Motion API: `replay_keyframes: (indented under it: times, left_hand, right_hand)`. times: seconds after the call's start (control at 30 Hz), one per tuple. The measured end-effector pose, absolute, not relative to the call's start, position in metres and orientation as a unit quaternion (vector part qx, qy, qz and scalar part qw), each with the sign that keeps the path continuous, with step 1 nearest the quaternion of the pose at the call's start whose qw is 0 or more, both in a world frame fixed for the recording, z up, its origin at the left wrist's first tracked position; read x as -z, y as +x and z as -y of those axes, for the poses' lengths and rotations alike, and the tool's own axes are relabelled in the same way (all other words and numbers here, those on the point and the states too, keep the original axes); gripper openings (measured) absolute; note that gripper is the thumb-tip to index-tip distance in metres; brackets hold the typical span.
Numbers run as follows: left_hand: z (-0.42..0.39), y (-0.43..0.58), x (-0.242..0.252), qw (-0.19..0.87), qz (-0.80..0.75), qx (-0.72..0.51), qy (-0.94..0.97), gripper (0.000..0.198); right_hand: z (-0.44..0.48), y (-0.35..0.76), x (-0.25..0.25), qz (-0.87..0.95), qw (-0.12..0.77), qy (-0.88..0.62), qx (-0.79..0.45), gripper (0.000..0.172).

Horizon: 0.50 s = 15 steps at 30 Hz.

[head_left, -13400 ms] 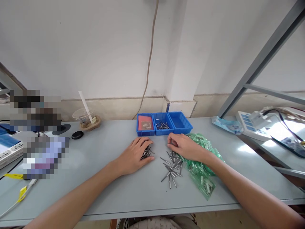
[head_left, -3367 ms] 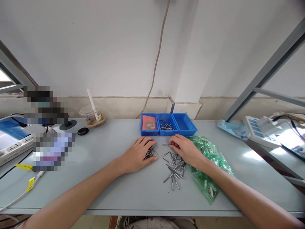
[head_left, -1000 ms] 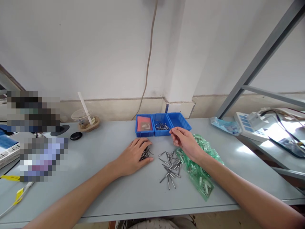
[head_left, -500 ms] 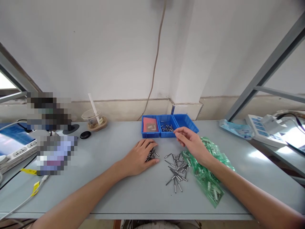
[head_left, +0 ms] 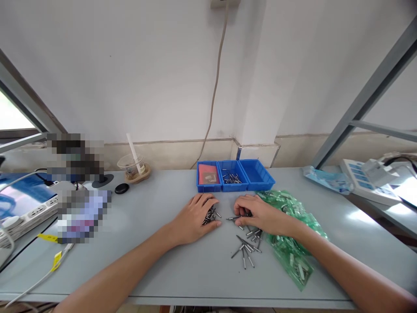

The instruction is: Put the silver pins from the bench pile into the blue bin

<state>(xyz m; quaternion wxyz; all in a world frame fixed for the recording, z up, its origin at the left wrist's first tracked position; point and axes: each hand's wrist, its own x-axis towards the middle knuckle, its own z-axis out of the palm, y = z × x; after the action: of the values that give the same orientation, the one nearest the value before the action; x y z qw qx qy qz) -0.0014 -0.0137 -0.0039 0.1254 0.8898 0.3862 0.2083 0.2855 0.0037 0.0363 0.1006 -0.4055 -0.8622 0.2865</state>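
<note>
My left hand [head_left: 197,218] rests on the table, fingers curled around a cluster of metal blind rivets [head_left: 212,215] that shows between thumb and forefinger. To its right, my right hand [head_left: 256,215] is down over a loose pile of blind rivets [head_left: 248,248]. Its fingers are bent in and the thumb lies close against a rivet; its fingertips are partly hidden. A green plastic bag [head_left: 293,256] containing more small parts lies under and beside the right wrist. Behind the hands, the middle blue bin [head_left: 234,188] holds several rivets.
The left blue bin [head_left: 209,189] contains a reddish packet, and another blue bin [head_left: 257,174] stands on the right. Farther left are a plastic cup [head_left: 130,163], a black round object [head_left: 121,188] and a power strip [head_left: 35,213]. A blue-white packet [head_left: 327,180] lies at right.
My right hand has come down from the front of the blue bins to the loose rivet pile. My left hand stays around its cluster. The view has shifted slightly.
</note>
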Motion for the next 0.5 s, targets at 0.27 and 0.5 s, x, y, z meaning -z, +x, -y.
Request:
replay_keyframes:
  times: [0.27, 0.5]
  left_hand:
    - [0.015, -0.002, 0.002, 0.132, -0.387, -0.202, 0.890, 0.052]
    - [0.014, -0.001, 0.002, 0.132, -0.387, -0.207, 0.889, 0.052]
  right_hand:
    - [-0.007, 0.285, -0.027, 0.875, 0.139, -0.394, -0.244, 0.023]
    - [-0.010, 0.287, -0.021, 0.880, 0.136, -0.403, -0.210, 0.022]
